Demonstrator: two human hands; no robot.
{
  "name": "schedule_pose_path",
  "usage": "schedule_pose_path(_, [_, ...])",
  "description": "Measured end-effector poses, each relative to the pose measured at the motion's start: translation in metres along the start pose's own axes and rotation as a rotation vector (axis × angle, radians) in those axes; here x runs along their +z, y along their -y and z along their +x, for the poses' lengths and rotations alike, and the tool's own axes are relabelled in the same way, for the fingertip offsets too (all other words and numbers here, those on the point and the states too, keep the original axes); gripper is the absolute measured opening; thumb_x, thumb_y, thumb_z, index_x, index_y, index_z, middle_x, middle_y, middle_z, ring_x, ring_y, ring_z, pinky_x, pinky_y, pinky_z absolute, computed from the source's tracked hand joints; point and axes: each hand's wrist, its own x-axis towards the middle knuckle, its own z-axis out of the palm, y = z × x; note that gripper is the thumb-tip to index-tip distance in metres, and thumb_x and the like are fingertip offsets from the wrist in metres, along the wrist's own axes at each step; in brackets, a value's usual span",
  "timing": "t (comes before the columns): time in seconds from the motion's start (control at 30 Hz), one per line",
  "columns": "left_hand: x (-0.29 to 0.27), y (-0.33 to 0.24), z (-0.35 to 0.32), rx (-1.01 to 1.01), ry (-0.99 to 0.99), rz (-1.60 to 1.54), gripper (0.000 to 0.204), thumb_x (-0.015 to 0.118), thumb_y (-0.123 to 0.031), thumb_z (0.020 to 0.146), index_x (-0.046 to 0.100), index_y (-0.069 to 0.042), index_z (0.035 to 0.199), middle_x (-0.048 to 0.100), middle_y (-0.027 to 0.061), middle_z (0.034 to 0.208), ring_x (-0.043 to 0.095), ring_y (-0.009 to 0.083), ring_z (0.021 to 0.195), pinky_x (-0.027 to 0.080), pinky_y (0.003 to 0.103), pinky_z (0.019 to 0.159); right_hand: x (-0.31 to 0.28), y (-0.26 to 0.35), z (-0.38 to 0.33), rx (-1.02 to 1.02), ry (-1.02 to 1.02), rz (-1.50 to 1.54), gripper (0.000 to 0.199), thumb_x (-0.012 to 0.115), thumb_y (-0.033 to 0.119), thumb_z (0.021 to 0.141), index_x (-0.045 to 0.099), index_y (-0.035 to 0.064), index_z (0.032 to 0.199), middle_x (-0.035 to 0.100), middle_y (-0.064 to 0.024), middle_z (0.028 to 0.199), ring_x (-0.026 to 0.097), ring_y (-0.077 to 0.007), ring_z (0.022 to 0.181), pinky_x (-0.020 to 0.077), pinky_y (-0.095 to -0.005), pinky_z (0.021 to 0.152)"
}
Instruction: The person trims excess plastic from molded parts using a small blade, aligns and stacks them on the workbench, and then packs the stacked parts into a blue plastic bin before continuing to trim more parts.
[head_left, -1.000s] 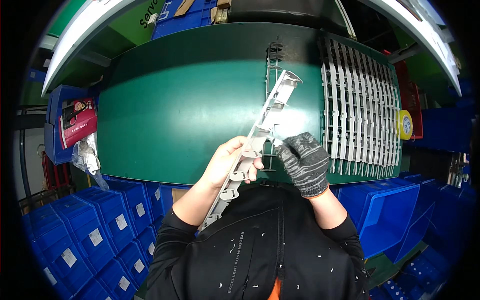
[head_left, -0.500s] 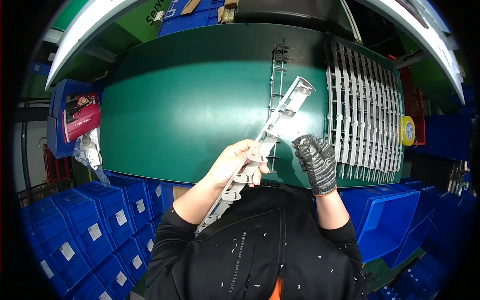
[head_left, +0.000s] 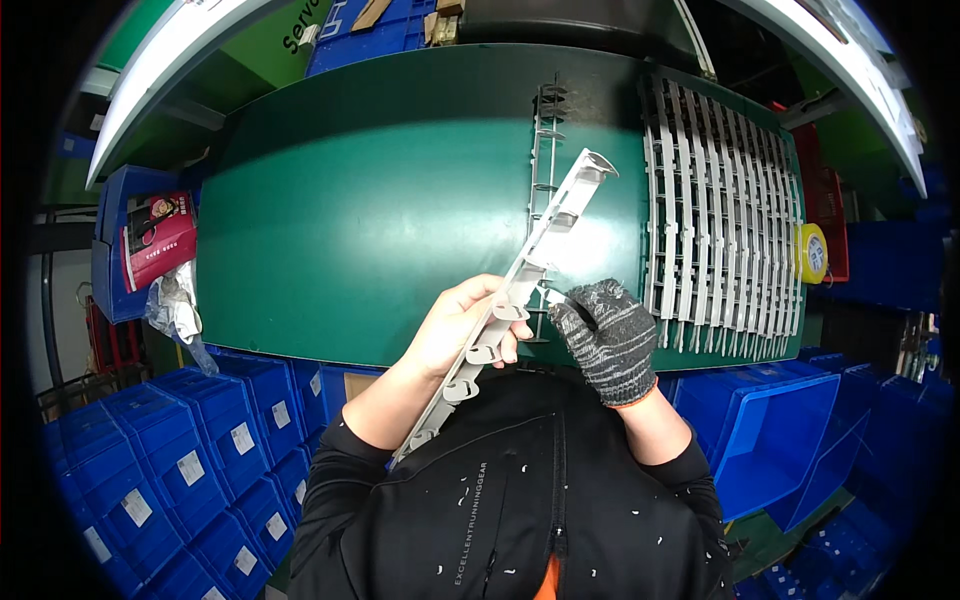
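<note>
Bare left hand [head_left: 462, 327] wraps fingers around long grey plastic strip [head_left: 515, 300], angled up over worktop's [head_left: 360, 210] near edge. Gloved right hand [head_left: 600, 335] pinches strip's side tab. Row of matching strips [head_left: 720, 220] lies at right end.

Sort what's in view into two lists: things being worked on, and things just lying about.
In hand:
- long grey plastic strip, gripped by the bare left hand
- gloved right hand, pinching at the strip's edge
- row of like grey strips on the green table

Lying about:
- yellow tape roll
- blue bins
- red packet
</note>
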Motion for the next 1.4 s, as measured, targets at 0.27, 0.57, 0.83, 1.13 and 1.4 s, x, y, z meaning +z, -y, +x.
schedule_pose_path(0.27, [-0.004,0.001,0.002,0.007,0.017,-0.022,0.024,0.046,-0.024,0.091,0.047,-0.001,0.097,0.060,0.0174,0.073,0.058,0.0212,0.049,0.047,0.028,0.041,-0.005,-0.007,0.001,0.143,-0.108,0.237,0.008,0.065,0.009,0.073,0.062,0.0019,0.076,0.058,-0.0086,0.067,0.055,-0.0221,0.061,0.0432,-0.0326,0.058])
schedule_pose_path(0.57, [-0.014,-0.003,0.015,-0.175,0.436,-0.011,0.056,0.039,-0.044,0.090,0.036,0.001,0.125,0.058,0.0236,0.099,0.062,0.0277,0.083,0.051,0.033,0.070,0.001,-0.027,0.028,0.411,-0.036,1.744,0.033,0.064,0.032,0.080,0.054,0.0036,0.094,0.049,0.0007,0.060,0.034,-0.0056,0.037,0.0233,-0.0205,0.032])
schedule_pose_path(0.83, [-0.018,-0.020,-0.004,-0.075,0.252,0.463,0.029,0.045,-0.014,0.090,0.048,0.002,0.114,0.060,0.0130,0.097,0.062,0.0171,0.078,0.049,0.023,0.062,-0.022,-0.024,0.052,0.341,-0.345,1.619,0.027,0.055,0.034,0.085,0.053,0.0078,0.089,0.048,-0.0002,0.060,0.040,-0.0094,0.043,0.0306,-0.0203,0.037])
schedule_pose_path(1.13, [-0.013,-0.025,-0.007,-0.136,0.193,0.476,0.031,0.041,-0.009,0.090,0.049,0.002,0.118,0.065,0.0136,0.080,0.062,0.0129,0.059,0.046,0.018,0.050,-0.001,-0.042,0.000,0.259,-0.066,0.609,0.020,0.052,0.016,0.086,0.062,-0.0004,0.090,0.060,-0.0053,0.063,0.055,-0.0105,0.052,0.0424,-0.0233,0.048])
schedule_pose_path(1.4, [-0.013,-0.019,-0.007,-0.163,0.186,0.445,0.035,0.045,-0.013,0.091,0.046,0.000,0.123,0.065,0.0086,0.078,0.059,0.0097,0.057,0.044,0.018,0.048,-0.022,-0.040,-0.002,0.255,0.064,0.478,0.015,0.055,0.012,0.083,0.063,0.0006,0.087,0.059,-0.0081,0.063,0.057,-0.0158,0.053,0.0431,-0.0274,0.051])
